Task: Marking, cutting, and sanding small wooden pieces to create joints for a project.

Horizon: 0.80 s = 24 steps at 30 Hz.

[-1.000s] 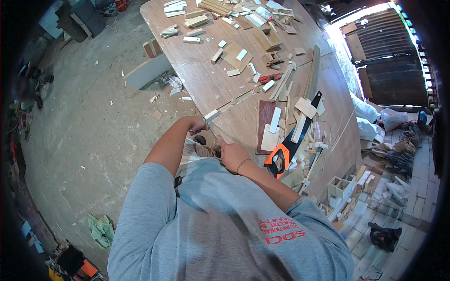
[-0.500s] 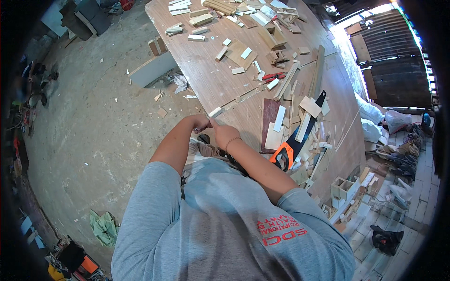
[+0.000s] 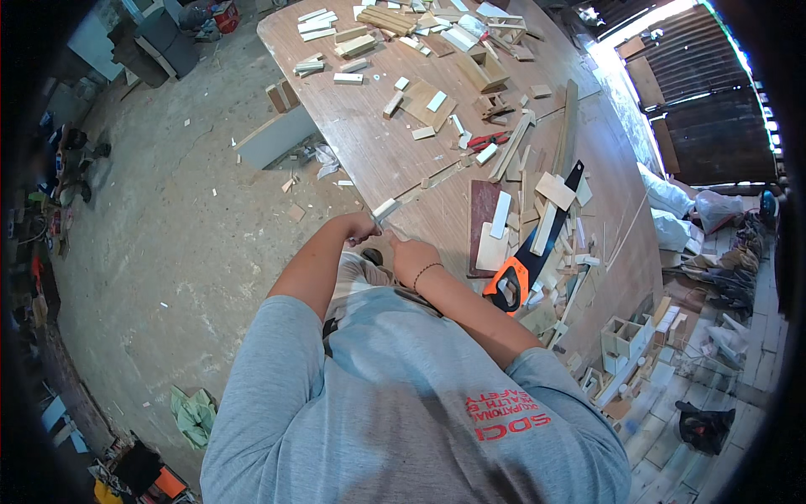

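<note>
My left hand (image 3: 362,228) is closed on a short pale wooden stick (image 3: 384,210) at the near left edge of the worktable (image 3: 428,223). Just right of it and lower, my right hand (image 3: 411,259) has curled fingers, its forefinger pointing toward the stick's lower end; whether it grips anything there is hidden. To the right of my hands lie a reddish-brown board (image 3: 480,214) with pale pieces on it and a handsaw (image 3: 512,281) with an orange-and-black handle, partly under wooden offcuts.
Wooden blocks (image 3: 353,46), red-handled pliers (image 3: 491,139) and long strips (image 3: 567,126) cover much of the tabletop. A white panel (image 3: 277,134) stands beside the table's left side. White sacks (image 3: 667,227) and offcuts (image 3: 621,340) lie at the right; dark clutter (image 3: 75,168) lines the left.
My right hand moved up against my left hand half a second ago and has since drawn slightly down and right, showing more of the stick. The view has shifted slightly.
</note>
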Tool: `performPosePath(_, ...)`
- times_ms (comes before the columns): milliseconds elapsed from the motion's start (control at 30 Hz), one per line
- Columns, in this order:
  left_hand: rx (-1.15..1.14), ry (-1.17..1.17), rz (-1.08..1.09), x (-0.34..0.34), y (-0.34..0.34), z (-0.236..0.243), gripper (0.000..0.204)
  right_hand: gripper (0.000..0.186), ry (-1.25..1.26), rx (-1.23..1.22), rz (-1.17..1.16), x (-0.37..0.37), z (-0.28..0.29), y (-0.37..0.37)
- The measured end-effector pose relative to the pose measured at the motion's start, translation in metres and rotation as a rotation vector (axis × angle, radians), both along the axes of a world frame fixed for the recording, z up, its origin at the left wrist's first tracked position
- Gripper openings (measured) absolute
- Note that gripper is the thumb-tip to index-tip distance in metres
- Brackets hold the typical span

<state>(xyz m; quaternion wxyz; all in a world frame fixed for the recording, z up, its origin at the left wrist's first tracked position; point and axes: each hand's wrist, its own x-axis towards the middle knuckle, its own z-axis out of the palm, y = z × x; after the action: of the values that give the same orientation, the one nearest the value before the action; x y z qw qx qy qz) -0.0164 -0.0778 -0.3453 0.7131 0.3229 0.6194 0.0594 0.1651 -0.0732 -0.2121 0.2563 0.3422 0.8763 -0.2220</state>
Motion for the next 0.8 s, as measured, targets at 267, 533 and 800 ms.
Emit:
performPosePath(267,0.144,0.198,0.028,0.005,-0.009,0.019,0.035,0.055,0.126,0.013,-0.076,0.023,-0.005,-0.006)
performPosePath(533,0.231,0.346,0.001,0.003,-0.016,-0.009,0.044,0.06,0.107,-0.024,-0.064,0.021,-0.009,-0.012)
performPosePath(800,0.477,0.579,-0.077,0.009,-0.018,-0.003,0.049,0.032,0.282,0.009,-0.195,0.026,-0.011,-0.014)
